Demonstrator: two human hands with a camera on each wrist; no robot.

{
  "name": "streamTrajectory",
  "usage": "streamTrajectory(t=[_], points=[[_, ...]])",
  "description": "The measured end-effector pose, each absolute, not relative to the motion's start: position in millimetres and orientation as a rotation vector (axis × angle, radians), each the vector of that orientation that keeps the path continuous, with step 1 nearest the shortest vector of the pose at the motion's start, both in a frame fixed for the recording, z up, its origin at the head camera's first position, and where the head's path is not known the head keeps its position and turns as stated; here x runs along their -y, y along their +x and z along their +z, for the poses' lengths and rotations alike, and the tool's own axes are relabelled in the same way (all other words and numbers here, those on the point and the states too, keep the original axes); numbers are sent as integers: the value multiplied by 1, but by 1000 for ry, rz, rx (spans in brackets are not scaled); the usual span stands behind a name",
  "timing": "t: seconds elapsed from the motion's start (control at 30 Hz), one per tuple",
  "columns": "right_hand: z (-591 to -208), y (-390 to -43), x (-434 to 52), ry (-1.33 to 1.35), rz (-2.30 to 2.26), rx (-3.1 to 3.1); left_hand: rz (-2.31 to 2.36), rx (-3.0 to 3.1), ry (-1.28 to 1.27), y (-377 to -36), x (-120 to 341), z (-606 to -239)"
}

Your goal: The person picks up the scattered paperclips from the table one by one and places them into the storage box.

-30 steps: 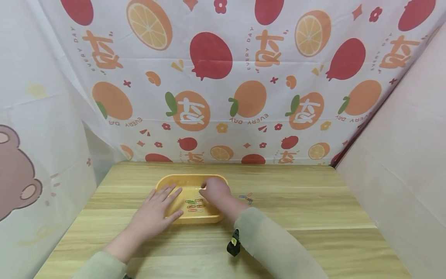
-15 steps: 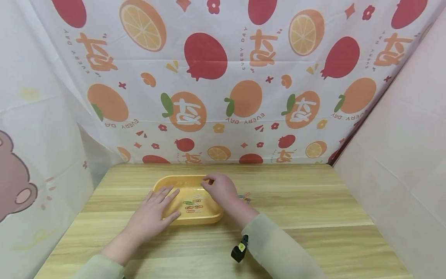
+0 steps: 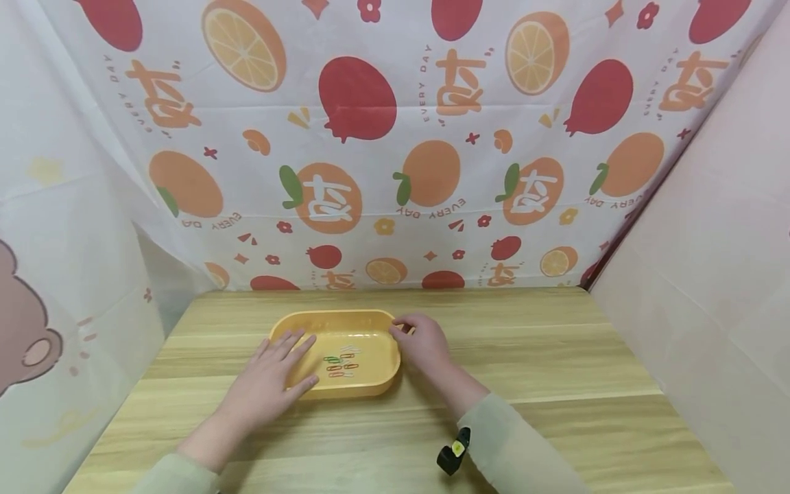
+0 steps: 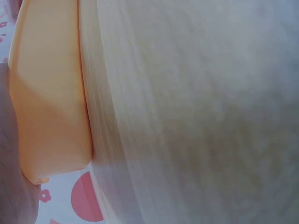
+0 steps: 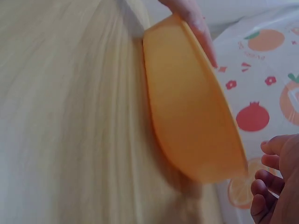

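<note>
A shallow yellow tray rests on the wooden table. Inside lie several small paper clips, red, green and white, grouped near its middle. My left hand lies over the tray's left end with fingers spread, touching the rim. Just past the right rim is my right hand, its fingers loosely bent; between them I see no object in the right wrist view, where the hand is beside the tray's outer wall. The loose clips right of the tray are hidden behind the right hand.
The wooden tabletop extends right of the tray and in front of it. A fruit-print cloth hangs at the back edge, and pale cloth walls stand at both sides. A black strap piece hangs from the right sleeve.
My right hand has moved right, from over the tray's inside to just beyond its right rim, covering the loose clips there. The left hand keeps its place on the tray.
</note>
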State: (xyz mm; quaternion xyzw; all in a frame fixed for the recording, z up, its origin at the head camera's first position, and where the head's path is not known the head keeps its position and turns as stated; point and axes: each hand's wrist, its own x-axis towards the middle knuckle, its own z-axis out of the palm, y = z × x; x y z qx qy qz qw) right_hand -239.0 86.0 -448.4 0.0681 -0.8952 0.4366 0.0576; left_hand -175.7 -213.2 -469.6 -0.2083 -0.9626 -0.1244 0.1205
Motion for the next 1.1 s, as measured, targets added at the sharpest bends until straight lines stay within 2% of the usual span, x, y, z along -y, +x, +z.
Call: streamTrajectory(t=[0.77, 1.1], points=[[-489, -232, -171, 120, 1264, 2750, -354, 2807, -610, -178, 214, -472], [-490, -227, -190, 99, 1175, 2807, -345, 2786, -617, -176, 214, -475]])
